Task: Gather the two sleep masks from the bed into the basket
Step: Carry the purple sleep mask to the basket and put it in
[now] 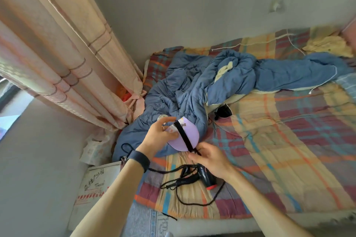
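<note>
Nearest to the camera, a black hair dryer (pixel 205 178) lay on the plaid bed (pixel 289 140) with its cord looped around it, just under the right forearm. A little above it, both hands held one lilac sleep mask (pixel 185 136) in the air, over the near left part of the bed. The left hand (pixel 160 133) was closed on the upper left end of the mask, thumb below and fingers on top, and the right hand (pixel 209 157) pinched the lower end, where the black strap (pixel 184 136) comes down. So the long axis of the mask ran slanted, from upper left to lower right, between the two hands. Farther away, on the right, a dark mask (pixel 223 111) lay half under the edge of the blue quilt (pixel 212 81); I think it was the second mask. It lay beyond the hands and to the right, so the right hand was the nearer one to reach it. I could not see the basket anywhere in this view.
</note>
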`<state>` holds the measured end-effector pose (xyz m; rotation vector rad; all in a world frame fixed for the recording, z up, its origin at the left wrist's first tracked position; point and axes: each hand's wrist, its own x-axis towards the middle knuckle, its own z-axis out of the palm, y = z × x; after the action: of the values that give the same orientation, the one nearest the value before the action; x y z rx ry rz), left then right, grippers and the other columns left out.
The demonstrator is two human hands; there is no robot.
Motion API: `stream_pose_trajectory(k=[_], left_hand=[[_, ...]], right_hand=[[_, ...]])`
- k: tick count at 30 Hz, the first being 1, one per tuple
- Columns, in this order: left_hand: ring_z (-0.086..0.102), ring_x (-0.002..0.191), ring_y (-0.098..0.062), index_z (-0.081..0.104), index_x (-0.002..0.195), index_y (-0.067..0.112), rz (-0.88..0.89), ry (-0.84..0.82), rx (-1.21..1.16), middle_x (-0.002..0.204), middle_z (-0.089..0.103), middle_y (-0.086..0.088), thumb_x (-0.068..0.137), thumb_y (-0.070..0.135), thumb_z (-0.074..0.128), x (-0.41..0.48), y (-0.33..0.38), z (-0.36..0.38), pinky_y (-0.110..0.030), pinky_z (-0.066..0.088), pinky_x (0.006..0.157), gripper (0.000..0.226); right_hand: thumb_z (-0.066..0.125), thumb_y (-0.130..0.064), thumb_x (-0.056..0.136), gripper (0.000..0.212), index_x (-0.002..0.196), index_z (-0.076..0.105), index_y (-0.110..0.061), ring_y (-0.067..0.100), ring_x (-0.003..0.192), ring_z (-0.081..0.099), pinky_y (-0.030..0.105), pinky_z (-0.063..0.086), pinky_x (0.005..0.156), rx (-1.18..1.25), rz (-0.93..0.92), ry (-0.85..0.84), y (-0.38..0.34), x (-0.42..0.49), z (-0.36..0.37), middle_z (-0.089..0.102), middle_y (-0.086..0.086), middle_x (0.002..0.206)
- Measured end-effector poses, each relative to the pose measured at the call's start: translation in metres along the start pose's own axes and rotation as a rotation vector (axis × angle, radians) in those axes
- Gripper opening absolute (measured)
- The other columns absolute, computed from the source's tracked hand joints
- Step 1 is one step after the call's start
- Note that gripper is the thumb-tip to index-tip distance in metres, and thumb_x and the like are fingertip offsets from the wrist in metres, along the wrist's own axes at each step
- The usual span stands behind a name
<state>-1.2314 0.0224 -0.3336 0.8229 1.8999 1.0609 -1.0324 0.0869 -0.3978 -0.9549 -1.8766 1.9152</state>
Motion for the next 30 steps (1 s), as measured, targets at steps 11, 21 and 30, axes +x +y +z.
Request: stream_pose_trajectory(k=[11,21,30], left_hand=[[0.061,0.086,-0.023,0.07,0.104,0.006,0.178,-0.47,-0.047,0.089,0.068,-0.009,0.065,0.005,0.078,0.003,0.084,0.179,-0.038,0.048,0.083,0.04],[0.063,0.077,-0.018,0.061,0.087,0.033,0.62,-0.784,0.074,0.077,0.064,0.013,0.075,0.012,0.077,-0.133,0.196,0.389,-0.032,0.051,0.071,0.029],[0.063,0.074,-0.008,0.066,0.097,0.024,0.811,-0.951,0.159,0.079,0.066,0.01,0.077,0.019,0.077,-0.265,0.243,0.564,-0.011,0.046,0.057,0.023]], right_hand=[[0.064,-0.024,0.092,0.012,0.081,0.064,-0.02,0.016,0.082,0.068,0.047,0.055,0.089,0.286,0.032,1.092,-0.012,-0.125,-0.077,0.07,-0.002,0.084],[0.076,-0.045,0.07,0.032,0.069,0.061,-0.018,0.031,0.081,0.074,0.051,0.056,0.084,0.21,0.015,1.658,-0.038,-0.333,-0.193,0.073,0.002,0.068],[0.079,-0.033,0.075,0.027,0.09,0.062,-0.019,0.011,0.084,0.061,0.025,0.045,0.07,-0.075,0.185,1.902,-0.01,-0.528,-0.298,0.069,-0.01,0.087]])
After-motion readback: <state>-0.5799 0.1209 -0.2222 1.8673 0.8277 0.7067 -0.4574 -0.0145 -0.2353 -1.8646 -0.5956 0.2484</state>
